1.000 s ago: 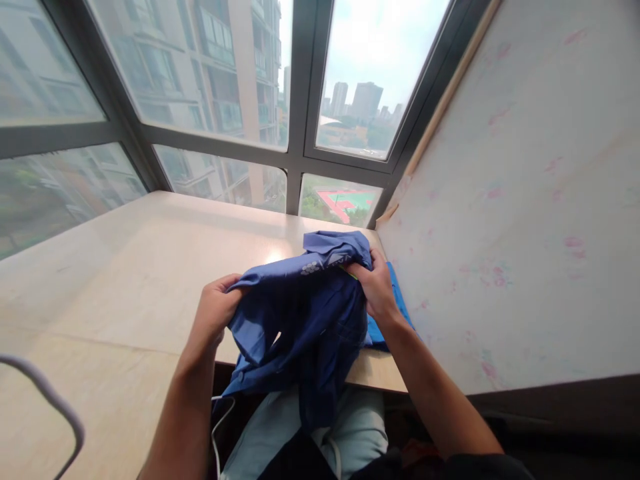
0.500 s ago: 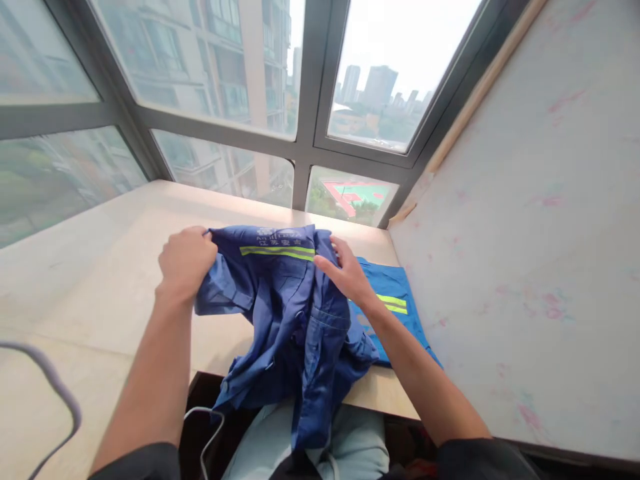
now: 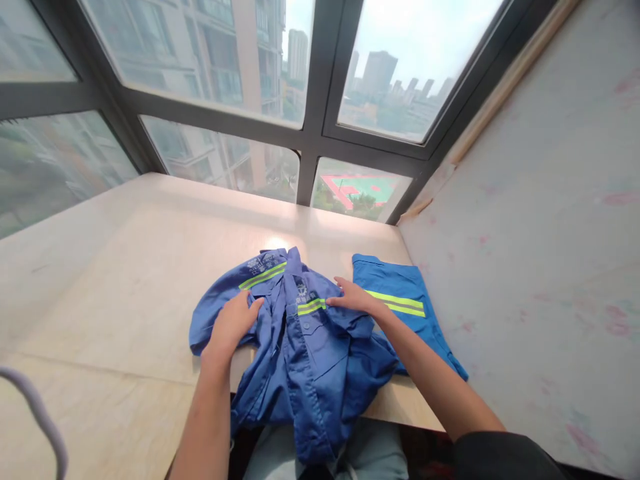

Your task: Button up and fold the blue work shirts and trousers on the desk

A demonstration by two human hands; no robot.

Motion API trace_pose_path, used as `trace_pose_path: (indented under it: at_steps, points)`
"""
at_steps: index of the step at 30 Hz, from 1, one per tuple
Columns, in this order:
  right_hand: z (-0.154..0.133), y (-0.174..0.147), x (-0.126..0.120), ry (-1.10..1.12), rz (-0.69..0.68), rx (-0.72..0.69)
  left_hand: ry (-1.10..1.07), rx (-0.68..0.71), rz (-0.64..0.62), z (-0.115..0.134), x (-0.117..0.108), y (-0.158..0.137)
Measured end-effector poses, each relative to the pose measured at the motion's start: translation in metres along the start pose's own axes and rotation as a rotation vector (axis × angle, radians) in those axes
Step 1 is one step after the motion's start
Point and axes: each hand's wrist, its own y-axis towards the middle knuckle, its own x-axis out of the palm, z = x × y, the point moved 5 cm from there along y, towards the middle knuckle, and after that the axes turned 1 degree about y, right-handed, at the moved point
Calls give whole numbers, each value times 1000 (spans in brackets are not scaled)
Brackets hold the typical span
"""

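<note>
1. Your left hand (image 3: 234, 323) rests on the blue jacket (image 3: 317, 347), thumb and fingers loosely spread; your right hand (image 3: 354, 295) lies across the opposite chest panel, its thumb and fingers likewise apart.
2. You have the jacket front up across the near edge of the wooden ledge (image 3: 100, 280), its top towards the window (image 3: 225, 67) and its lower part dropping over that edge, above your pale trousers (image 3: 273, 450).
3. Before you, its cloth is rumpled, with deep folds along the stitched front opening and bunching under your right forearm.
4. Each chest panel shows you pale printing above a yellow-green strip with a grey middle; a button sits below the right-hand strip.
5. On your left, one sleeve spreads flat over the ledge.
6. To your right, a brighter blue folded garment (image 3: 395, 277), also banded yellow-green, lies near the ledge's wall-side edge.
</note>
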Motion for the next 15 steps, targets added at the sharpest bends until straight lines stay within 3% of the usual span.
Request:
trace_pose_path:
  at_steps: [4,7,11,15]
  points:
    - [2,-5,23,42,-219,55,-80,1,-131,11,48,-40]
    - [2,-7,19,-6,-131,10,-69,-34,-169,9,64,-51]
    - [12,-7,2,-117,78,24,56,23,-49,1,66,-36]
    - [26,-2,4,-131,7,119,173,188,134,-6,62,-7]
